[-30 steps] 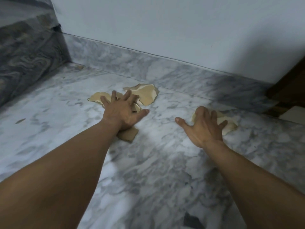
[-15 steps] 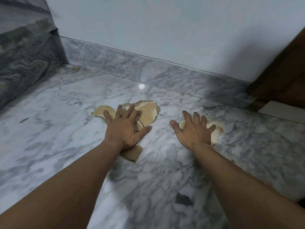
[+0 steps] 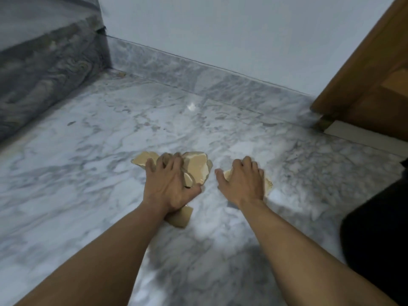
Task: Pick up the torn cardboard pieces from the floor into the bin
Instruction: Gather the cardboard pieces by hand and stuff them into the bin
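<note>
Way out left of our left hand there's a dark veined marble step, and the pale marble floor runs under everything.

Our left hand is palm down on the floor, fingers clawed in and bunching up a little heap of torn cardboard pieces. One tan bit pokes out just left of the fingertips. The biggest piece sits just right of the fingers, tipped up against them, with the thumb against its near edge. Another brown bit sticks out from under the wrist. So that hand's curled onto the heap, not flat.

Then a narrow strip of bare floor, then our right hand. It's palm down too, knuckles humped, fingers bent over a pale cardboard scrap, thumb splayed out left. The scrap's mostly hidden under the palm. We only see a corner by the thumb and a sliver past the little finger, and we can't tell if it's off the floor.

Beyond both hands there's marble skirting and a white wall. Far right of the right hand is a wooden door, and nearer us there's a black shape, too cropped to identify.
</note>
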Demonstrator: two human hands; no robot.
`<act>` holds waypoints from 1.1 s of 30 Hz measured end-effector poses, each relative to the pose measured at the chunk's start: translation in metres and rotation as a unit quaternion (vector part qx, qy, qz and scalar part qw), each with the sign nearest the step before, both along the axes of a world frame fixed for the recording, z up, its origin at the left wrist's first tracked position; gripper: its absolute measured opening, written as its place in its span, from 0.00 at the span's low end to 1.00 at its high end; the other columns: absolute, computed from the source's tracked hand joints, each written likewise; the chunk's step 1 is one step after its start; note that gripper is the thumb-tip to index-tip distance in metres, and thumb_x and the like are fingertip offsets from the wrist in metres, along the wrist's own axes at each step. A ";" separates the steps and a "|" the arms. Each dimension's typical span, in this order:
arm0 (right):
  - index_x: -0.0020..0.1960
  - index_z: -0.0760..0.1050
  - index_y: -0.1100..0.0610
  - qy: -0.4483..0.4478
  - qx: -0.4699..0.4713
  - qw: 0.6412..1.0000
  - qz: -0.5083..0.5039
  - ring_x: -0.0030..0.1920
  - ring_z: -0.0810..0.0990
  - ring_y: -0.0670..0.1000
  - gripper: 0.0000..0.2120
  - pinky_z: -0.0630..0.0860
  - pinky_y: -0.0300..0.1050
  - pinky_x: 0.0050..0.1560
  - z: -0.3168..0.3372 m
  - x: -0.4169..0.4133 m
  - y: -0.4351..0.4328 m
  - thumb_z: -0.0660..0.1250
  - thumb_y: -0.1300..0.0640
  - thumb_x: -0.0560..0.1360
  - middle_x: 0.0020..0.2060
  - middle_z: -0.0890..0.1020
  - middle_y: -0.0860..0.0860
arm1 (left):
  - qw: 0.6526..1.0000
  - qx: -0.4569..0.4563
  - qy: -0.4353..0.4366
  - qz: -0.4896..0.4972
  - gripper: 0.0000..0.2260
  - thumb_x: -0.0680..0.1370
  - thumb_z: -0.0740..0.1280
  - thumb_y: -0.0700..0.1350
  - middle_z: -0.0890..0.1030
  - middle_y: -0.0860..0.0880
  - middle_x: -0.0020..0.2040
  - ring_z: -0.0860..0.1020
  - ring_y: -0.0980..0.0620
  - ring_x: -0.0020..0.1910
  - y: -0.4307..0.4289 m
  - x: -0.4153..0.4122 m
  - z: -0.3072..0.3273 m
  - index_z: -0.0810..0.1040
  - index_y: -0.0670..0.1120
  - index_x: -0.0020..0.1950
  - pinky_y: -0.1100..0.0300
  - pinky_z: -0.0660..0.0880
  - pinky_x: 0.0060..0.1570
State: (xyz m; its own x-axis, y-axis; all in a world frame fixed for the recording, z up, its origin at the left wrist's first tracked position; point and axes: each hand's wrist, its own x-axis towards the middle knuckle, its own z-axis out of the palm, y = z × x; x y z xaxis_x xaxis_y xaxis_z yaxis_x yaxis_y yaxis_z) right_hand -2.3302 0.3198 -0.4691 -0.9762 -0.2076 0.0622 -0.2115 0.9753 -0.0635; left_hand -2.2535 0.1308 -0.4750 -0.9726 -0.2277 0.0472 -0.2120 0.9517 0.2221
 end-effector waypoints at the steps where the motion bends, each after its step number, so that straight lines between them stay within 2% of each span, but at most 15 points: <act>1: 0.60 0.77 0.58 -0.001 -0.003 1.000 0.007 0.59 0.73 0.58 0.30 0.68 0.56 0.60 0.000 0.004 0.002 0.57 0.33 0.78 0.58 0.76 0.56 | 1.000 0.008 0.018 0.010 0.45 0.66 0.56 0.75 0.71 0.48 0.72 0.67 0.42 0.70 -0.001 0.006 0.002 0.64 0.48 0.75 0.42 0.61 0.67; 5: 0.58 0.78 0.56 -0.018 -0.023 1.000 0.005 0.60 0.75 0.56 0.28 0.67 0.54 0.61 -0.002 0.016 0.008 0.57 0.34 0.78 0.58 0.79 0.52 | 0.999 0.010 -0.002 0.037 0.50 0.63 0.58 0.75 0.70 0.47 0.69 0.68 0.42 0.66 0.000 0.013 0.004 0.58 0.50 0.80 0.46 0.66 0.63; 7: 0.57 0.78 0.56 -0.024 -0.031 0.999 0.004 0.59 0.76 0.56 0.27 0.66 0.54 0.62 -0.003 0.018 0.009 0.57 0.34 0.78 0.57 0.80 0.52 | 0.999 0.012 -0.015 0.040 0.51 0.61 0.57 0.75 0.70 0.45 0.67 0.69 0.42 0.63 0.001 0.012 0.004 0.59 0.50 0.79 0.46 0.67 0.62; 10: 0.58 0.77 0.57 -0.017 -0.037 0.999 -0.001 0.58 0.77 0.57 0.28 0.67 0.55 0.61 -0.002 0.020 0.010 0.58 0.33 0.78 0.56 0.80 0.53 | 0.999 -0.004 0.007 0.052 0.47 0.62 0.61 0.76 0.72 0.45 0.60 0.74 0.42 0.56 0.002 0.012 0.001 0.67 0.47 0.72 0.48 0.72 0.56; 12: 0.60 0.77 0.58 -0.018 -0.038 0.999 -0.009 0.58 0.78 0.57 0.30 0.68 0.55 0.60 0.001 0.022 0.010 0.58 0.32 0.78 0.57 0.80 0.54 | 0.997 0.017 0.019 0.067 0.43 0.64 0.64 0.75 0.72 0.45 0.59 0.76 0.44 0.53 0.005 0.015 0.003 0.69 0.45 0.68 0.51 0.74 0.48; 14: 0.59 0.76 0.58 -0.012 -0.035 0.999 -0.022 0.56 0.79 0.58 0.32 0.69 0.55 0.59 0.004 0.026 0.010 0.58 0.30 0.77 0.55 0.81 0.54 | 0.993 0.066 0.027 0.093 0.39 0.67 0.67 0.72 0.71 0.48 0.58 0.75 0.46 0.48 0.008 0.019 0.007 0.68 0.45 0.65 0.55 0.71 0.40; 16: 0.57 0.76 0.57 -0.003 -0.025 0.999 -0.044 0.54 0.80 0.58 0.32 0.67 0.54 0.58 0.008 0.033 0.009 0.56 0.29 0.76 0.51 0.83 0.54 | 0.990 0.088 0.039 0.105 0.35 0.68 0.67 0.71 0.70 0.50 0.55 0.72 0.49 0.42 0.011 0.024 0.012 0.67 0.46 0.61 0.56 0.67 0.37; 20: 0.59 0.74 0.57 -0.015 -0.012 0.999 -0.044 0.51 0.82 0.58 0.31 0.67 0.53 0.58 0.017 0.050 0.008 0.55 0.29 0.78 0.48 0.85 0.54 | 0.991 0.094 0.035 0.091 0.30 0.69 0.63 0.71 0.69 0.51 0.51 0.72 0.47 0.40 0.011 0.033 0.014 0.66 0.48 0.55 0.54 0.67 0.38; 24: 0.62 0.74 0.57 -0.038 -0.041 0.997 -0.050 0.52 0.82 0.59 0.31 0.71 0.51 0.56 0.036 0.063 0.014 0.57 0.30 0.79 0.50 0.85 0.56 | 0.993 0.084 0.021 0.076 0.32 0.69 0.62 0.72 0.71 0.50 0.51 0.75 0.44 0.43 0.005 0.041 0.021 0.66 0.47 0.57 0.52 0.68 0.42; 28: 0.60 0.75 0.57 -0.036 -0.068 0.994 -0.077 0.53 0.82 0.60 0.31 0.72 0.51 0.55 0.057 0.071 0.025 0.58 0.30 0.78 0.52 0.84 0.57 | 0.997 0.056 0.032 0.050 0.32 0.67 0.65 0.72 0.71 0.50 0.50 0.78 0.41 0.48 -0.004 0.043 0.032 0.67 0.48 0.57 0.51 0.68 0.43; 33: 0.56 0.75 0.57 -0.028 -0.087 0.991 -0.099 0.51 0.82 0.59 0.29 0.71 0.49 0.47 0.094 0.075 0.041 0.59 0.30 0.78 0.50 0.83 0.55 | 0.993 0.092 0.054 0.049 0.32 0.66 0.68 0.71 0.72 0.49 0.49 0.74 0.43 0.44 -0.008 0.031 0.073 0.66 0.48 0.55 0.51 0.69 0.43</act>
